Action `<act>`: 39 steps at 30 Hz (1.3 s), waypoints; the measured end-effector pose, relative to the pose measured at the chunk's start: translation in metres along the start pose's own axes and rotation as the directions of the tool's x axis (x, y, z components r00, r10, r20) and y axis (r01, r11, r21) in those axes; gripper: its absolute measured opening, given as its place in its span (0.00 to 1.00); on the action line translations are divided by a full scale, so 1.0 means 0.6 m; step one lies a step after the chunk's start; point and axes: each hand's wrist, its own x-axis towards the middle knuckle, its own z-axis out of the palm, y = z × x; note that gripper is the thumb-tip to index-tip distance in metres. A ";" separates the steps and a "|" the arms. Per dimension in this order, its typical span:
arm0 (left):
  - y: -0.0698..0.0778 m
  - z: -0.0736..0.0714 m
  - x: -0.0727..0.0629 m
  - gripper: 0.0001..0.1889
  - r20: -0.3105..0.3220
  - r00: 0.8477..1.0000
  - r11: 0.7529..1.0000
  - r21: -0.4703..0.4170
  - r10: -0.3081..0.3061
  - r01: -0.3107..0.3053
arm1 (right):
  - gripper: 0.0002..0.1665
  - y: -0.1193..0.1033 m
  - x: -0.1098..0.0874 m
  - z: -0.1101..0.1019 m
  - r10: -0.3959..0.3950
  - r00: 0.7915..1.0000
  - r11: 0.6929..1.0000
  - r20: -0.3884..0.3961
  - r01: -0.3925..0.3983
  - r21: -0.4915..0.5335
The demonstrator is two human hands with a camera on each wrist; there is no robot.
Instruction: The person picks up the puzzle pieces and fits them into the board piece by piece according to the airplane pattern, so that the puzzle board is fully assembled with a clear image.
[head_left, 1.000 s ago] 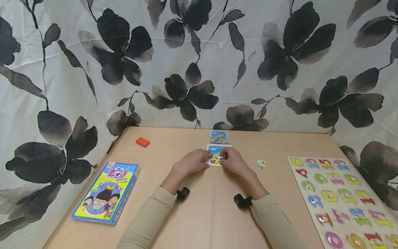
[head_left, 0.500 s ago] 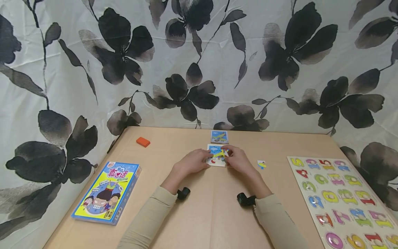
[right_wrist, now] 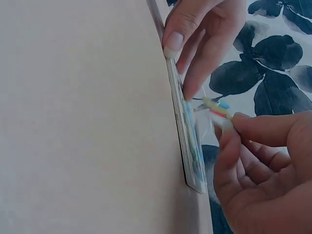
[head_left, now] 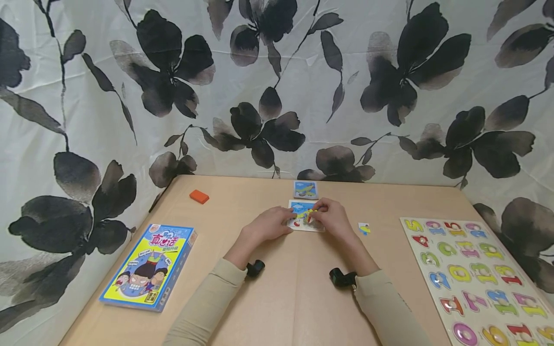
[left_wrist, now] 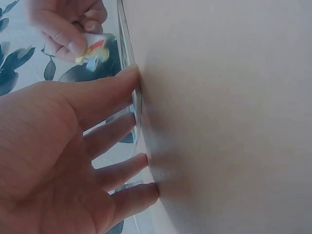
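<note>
My left hand lies at the left side of a small picture puzzle board, its fairly straight fingers touching the edge and surface. From the right, my right hand pinches a small puzzle piece between thumb and fingertips. Tilted and apart from the board, this piece shows yellow, red and blue in the right wrist view. A second, loose puzzle piece in white, blue and yellow lies on the table to the right. Just behind the board is a card with a yellow airplane picture.
A blue and yellow box lies at the left, with an orange block farther back. Along the right side sits a large board of colourful shapes. A flowered cloth hangs behind the table.
My right hand has moved slightly right, then lifted a puzzle piece up off the board, turning it between the fingers. The left hand has stayed in place.
</note>
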 end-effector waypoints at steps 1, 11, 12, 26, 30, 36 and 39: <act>0.000 0.000 0.000 0.26 0.000 1.000 1.000 0.001 0.001 -0.001 | 0.07 -0.001 0.000 0.001 0.005 1.000 1.000 0.004 -0.005 0.020; -0.003 0.002 0.003 0.25 -0.011 1.000 1.000 0.005 0.024 -0.024 | 0.11 0.002 -0.003 0.020 0.025 0.997 0.995 0.077 -0.033 0.094; -0.003 0.002 0.003 0.25 -0.011 1.000 1.000 0.006 0.026 -0.026 | 0.10 0.003 -0.003 0.022 0.035 0.997 0.995 0.071 -0.042 0.092; -0.003 0.003 0.005 0.25 -0.020 1.000 1.000 0.021 0.020 -0.020 | 0.05 -0.003 -0.008 0.031 -0.043 0.999 0.965 0.027 0.048 -0.258; -0.002 0.003 0.005 0.25 -0.019 1.000 1.000 0.023 0.018 -0.017 | 0.05 0.000 -0.008 0.031 -0.051 0.998 0.954 0.040 0.061 -0.293; -0.002 0.004 0.005 0.25 -0.020 1.000 1.000 0.018 0.021 -0.021 | 0.05 0.007 -0.008 0.031 -0.052 0.997 0.952 0.051 0.065 -0.298; -0.003 0.005 0.006 0.25 -0.025 0.999 1.000 0.016 0.026 -0.026 | 0.05 0.007 -0.006 0.027 -0.044 0.996 0.954 0.072 0.064 -0.291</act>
